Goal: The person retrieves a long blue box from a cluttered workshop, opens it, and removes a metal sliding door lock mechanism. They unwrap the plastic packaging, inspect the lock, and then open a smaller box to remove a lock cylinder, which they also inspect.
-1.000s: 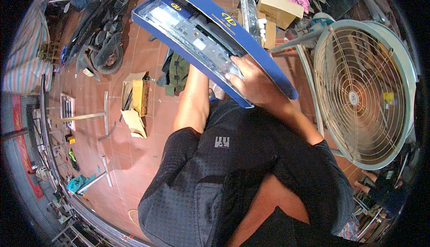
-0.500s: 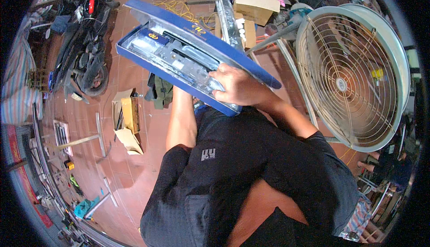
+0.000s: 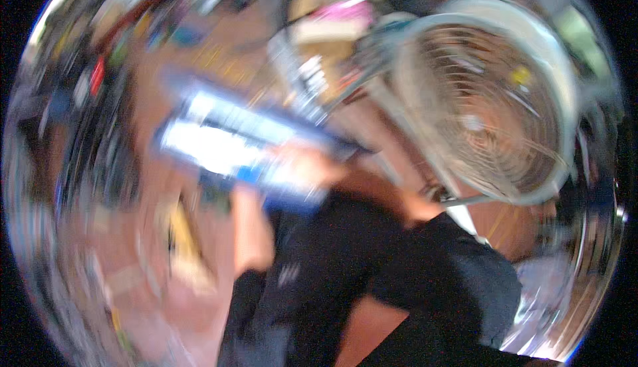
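Note:
Motion smears the whole head view. A long blue box [image 3: 282, 197] is held up above my lap, its lid raised along the far side. Bright, silvery contents [image 3: 216, 144] in clear wrapping glare inside; their kind is too blurred to name. My left hand [image 3: 247, 197] comes up beneath the near side of the box and bears it, with its fingers hidden underneath. Over the right part of the open box lies my right hand [image 3: 306, 165], at the contents. Its fingers are too smeared to show their grip.
A big round caged fan [image 3: 485, 118] stands close on my right. An open carton [image 3: 325, 31] with something pink on top is beyond the box. A torn cardboard box [image 3: 183, 237] lies on the reddish tiled floor to the left, near dark clutter.
The view has swung and blurred. The box sits slightly lower and farther left in it, tilted so that its contents catch bright light. Both hands have stayed at the box.

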### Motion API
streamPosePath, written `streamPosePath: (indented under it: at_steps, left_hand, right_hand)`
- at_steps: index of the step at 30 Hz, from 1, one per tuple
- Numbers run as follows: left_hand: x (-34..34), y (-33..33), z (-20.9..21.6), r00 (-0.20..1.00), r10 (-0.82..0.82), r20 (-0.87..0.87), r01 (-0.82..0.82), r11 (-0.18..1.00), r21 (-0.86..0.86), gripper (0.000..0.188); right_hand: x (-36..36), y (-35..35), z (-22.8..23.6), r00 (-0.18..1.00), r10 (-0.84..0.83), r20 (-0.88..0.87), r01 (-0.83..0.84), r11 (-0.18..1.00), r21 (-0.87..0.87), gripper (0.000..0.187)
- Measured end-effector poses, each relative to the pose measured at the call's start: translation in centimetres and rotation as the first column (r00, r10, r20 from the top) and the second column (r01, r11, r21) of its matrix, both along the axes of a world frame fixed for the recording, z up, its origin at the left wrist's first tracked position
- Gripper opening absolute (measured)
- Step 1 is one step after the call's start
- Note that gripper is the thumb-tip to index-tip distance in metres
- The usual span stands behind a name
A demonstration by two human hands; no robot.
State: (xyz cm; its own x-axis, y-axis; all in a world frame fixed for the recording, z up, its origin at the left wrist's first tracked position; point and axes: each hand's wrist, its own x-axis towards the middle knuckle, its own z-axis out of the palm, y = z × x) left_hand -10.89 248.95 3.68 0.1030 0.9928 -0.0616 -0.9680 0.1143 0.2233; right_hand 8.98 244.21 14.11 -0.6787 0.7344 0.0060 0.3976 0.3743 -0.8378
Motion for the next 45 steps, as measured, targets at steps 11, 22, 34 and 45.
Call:
streamPosePath:
  at_steps: [11,22,34,45]
  left_hand:
    - [-0.5,6.0,-3.0,0.905,-0.39,-0.172,0.373,0.92,-0.123,0.042]
    - [-6.9,5.7,-6.3,0.837,-0.539,-0.09,0.519,0.836,-0.179,0.042]
    - [-5.3,2.7,-6.8,0.817,-0.52,0.251,0.535,0.845,0.007,0.042]
    - [-3.5,2.4,-7.4,0.765,-0.603,0.227,0.58,0.798,0.166,0.042]
  right_hand:
    - [-5.2,-0.5,0.1,0.961,-0.275,0.03,0.255,0.923,0.288,0.037]
    - [-15.7,-4.2,-1.6,0.731,-0.669,0.136,0.627,0.736,0.255,0.031]
    - [-12.5,-9.4,6.2,0.685,-0.718,0.124,0.679,0.566,-0.468,0.039]
    - [-5.9,-15.8,8.2,-0.014,-0.701,-0.713,-0.169,0.704,-0.689,0.049]
